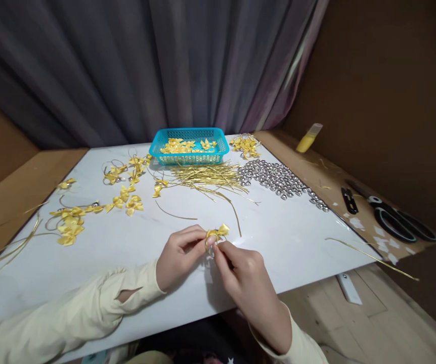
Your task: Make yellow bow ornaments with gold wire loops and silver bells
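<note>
Near the front of the white table, my left hand (182, 255) pinches a small yellow ribbon bow (223, 230) between thumb and fingers. My right hand (243, 268) is closed at the same spot, its thumb and forefinger on a gold cord (207, 244) looped below the bow. A small silvery piece shows just under the fingertips; its shape is partly hidden. Beyond my hands lie a single cut cord (176, 216) and a bundle of gold cords (206, 176). Silver bells or beads (274, 177) are spread to the right of the bundle.
A blue-green basket (188, 161) with yellow bows stands at the back. Bows with cords lie in clusters on the left (70, 225) and at the back right (245, 146). Black-handled scissors (396, 220), a black clip-like item (349, 200) and a yellow tube (309, 138) lie along the right side.
</note>
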### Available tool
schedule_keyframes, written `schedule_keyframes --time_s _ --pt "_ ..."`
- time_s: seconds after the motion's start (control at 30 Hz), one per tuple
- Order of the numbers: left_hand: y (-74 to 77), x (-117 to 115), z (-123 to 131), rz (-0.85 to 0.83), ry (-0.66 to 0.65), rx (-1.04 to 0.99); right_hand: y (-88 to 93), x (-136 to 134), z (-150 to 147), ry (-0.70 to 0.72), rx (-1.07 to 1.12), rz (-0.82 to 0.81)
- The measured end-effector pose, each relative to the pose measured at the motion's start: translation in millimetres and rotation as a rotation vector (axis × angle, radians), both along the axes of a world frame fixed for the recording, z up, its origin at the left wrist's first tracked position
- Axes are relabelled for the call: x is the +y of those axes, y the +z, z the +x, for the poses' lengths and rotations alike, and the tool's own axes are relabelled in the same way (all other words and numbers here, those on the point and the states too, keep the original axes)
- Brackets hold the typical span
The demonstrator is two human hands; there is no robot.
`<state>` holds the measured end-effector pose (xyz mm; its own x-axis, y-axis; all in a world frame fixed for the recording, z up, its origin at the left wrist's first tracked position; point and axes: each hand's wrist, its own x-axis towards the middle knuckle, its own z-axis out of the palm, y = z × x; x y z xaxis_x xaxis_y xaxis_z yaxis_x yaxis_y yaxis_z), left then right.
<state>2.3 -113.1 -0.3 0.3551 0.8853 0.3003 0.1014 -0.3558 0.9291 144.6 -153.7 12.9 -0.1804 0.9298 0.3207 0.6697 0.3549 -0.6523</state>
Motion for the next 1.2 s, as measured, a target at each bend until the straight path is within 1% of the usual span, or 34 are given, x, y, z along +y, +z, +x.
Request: schedule_keyframes --time_s 0.1,0.2,0.27,0.33,0.43,0.5,0.6,0.77,1.07,1.2 --pt "-0.6 1 -4 -0.05 -0.112 -0.077 0.7 1 3 0.022 0.001 -0.021" --pt "-4.9 3 -7 -0.173 -0.18 -0.175 0.6 1 4 0.057 -0.022 -0.031" --pt "-7.3 3 -5 -0.29 -0.167 -0.198 0.1 1 4 0.08 -0.037 -0.036" --pt "-7.3 3 -2 -0.405 -0.11 -0.17 -0.4 1 4 0.097 -0.041 -0.031" --pt "-2.6 2 4 -0.496 -0.02 -0.119 -1.4 0 3 0.096 -0.04 0.0" --pt "2.0 2 7 -0.505 0.013 -0.088 -2.1 -1 2 0.088 -0.038 0.029" --pt "7.0 1 8 -0.508 0.024 -0.059 -3.2 -1 2 0.081 -0.038 0.044" --pt "8.6 2 9 -0.492 0.022 -0.062 -3.8 -1 1 0.068 -0.041 0.02" --pt "6.9 2 6 -0.328 0.057 -0.003 -7.0 -1 1 0.035 -0.007 -0.007" --pt "4.5 3 5 -0.25 0.043 0.005 -7.2 -1 1 0.053 0.055 -0.03"
